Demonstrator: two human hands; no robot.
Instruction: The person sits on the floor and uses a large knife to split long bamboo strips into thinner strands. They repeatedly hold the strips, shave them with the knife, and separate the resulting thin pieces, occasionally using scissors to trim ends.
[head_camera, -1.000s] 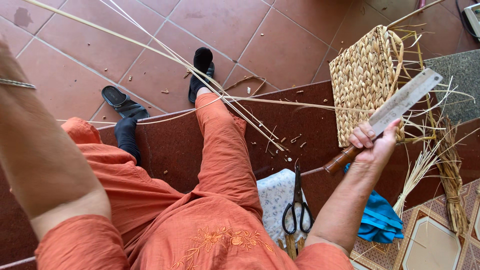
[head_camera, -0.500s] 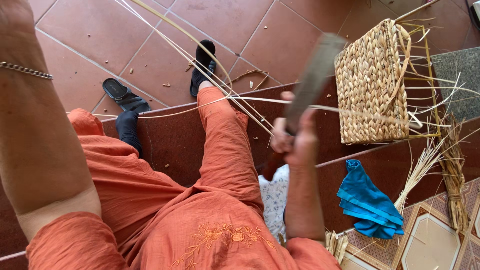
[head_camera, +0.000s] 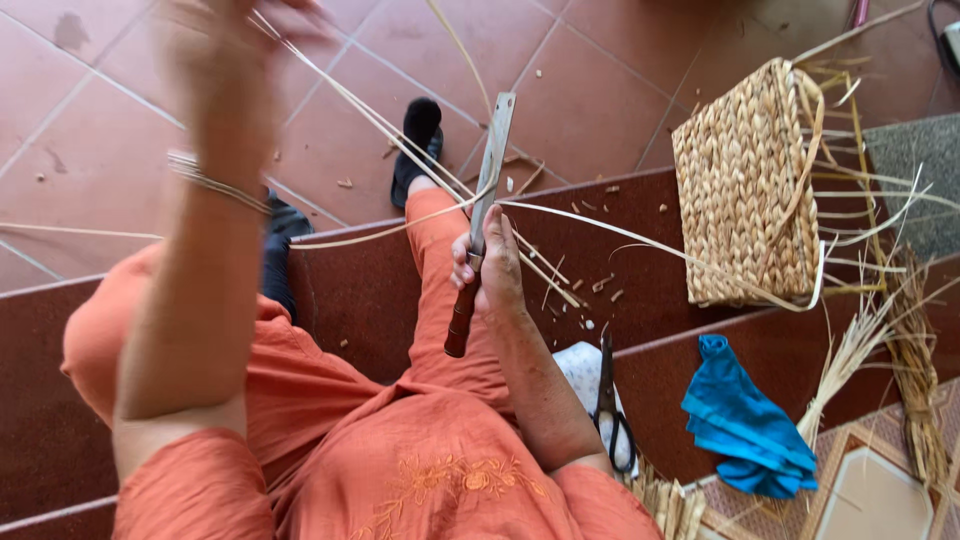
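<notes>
our right hand (head_camera: 490, 272) grips the wooden-handled knife (head_camera: 482, 215), blade against the straw strands (head_camera: 400, 150). our left hand (head_camera: 235, 30), blurred, is raised by the strands; we cannot tell its grip.

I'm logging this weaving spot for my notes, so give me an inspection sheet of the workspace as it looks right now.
Surface: dark red step above terracotta floor tiles, strewn with small cane scraps.
Job's things: long flat knife with wooden handle, blade up against thin cane strips.
Clutter: woven basket with loose ends, scissors, blue cloth, straw bundle.
Hands: right hand, fingers wrapped round the knife handle; left hand raised, blurred, at the strips; bracelet on that wrist.
Cables: dark cord at top right corner, unclear.
Surroundings: patterned mat, grey mat, black shoes.
</notes>
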